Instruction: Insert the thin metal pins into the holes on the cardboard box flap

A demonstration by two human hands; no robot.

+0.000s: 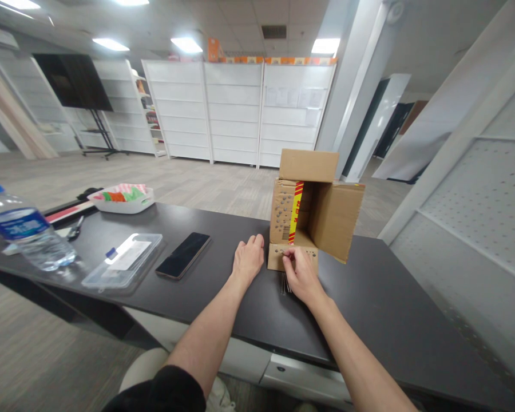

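A cardboard box (282, 212) stands open on the dark table, with a red-and-yellow printed strip and several small round metal-looking dots on its left panel. Its low front flap (276, 260) carries a row of similar dots or holes. My right hand (300, 273) is at this flap, thumb and forefinger pinched against it; what they hold is too small to make out. Several thin metal pins (284, 285) lie on the table just below, partly hidden by that hand. To the left of the box, my left hand (248, 260) rests on the tabletop, fingers loosely bent, holding nothing visible.
Left of my hands lie a black phone (183, 256) and a clear plastic case (122, 263). Farther left are a water bottle (30, 232) and a white tray (122, 207) with colourful contents. A perforated white panel (480, 212) rises beyond the table's right side.
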